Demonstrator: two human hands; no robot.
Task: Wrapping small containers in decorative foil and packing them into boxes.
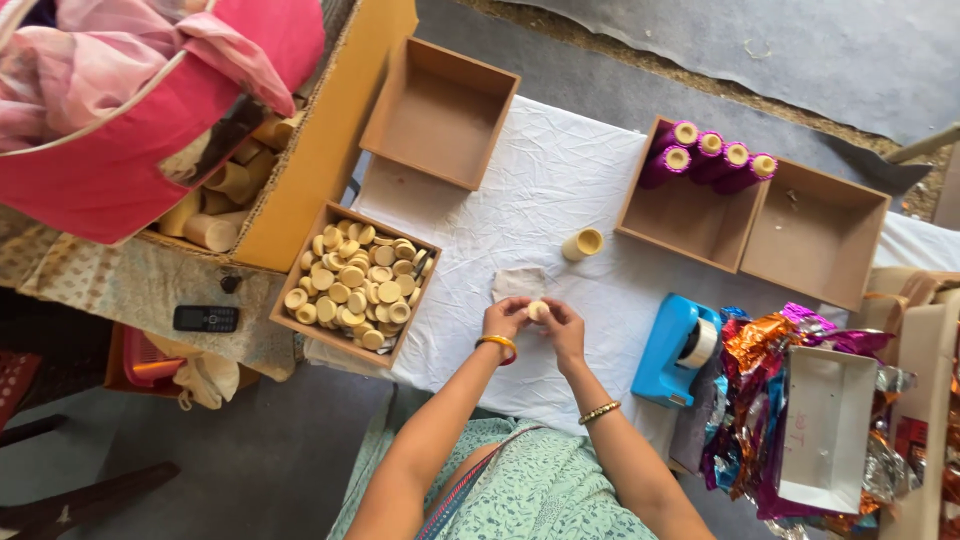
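Both my hands meet over the white cloth, pinching a small round cream cap [538, 309] between their fingertips. My left hand [506, 318] wears an orange bangle; my right hand [564, 328] wears a beaded bracelet. Just beyond the hands lies a small folded pale cloth [518, 281]. A short cream tube [582, 244] lies on its side further out. To the left, a wooden box [288, 283] is full of several similar cream caps [358, 282].
A wooden tray [690, 225] holds several purple-wrapped tubes [708, 158]; empty wooden boxes [820, 240] [440, 115] stand nearby. A blue tape dispenser [672, 352], shiny foil wrappers [750, 400], a white box [828, 425], a carton of bare tubes [215, 230], a phone [205, 318].
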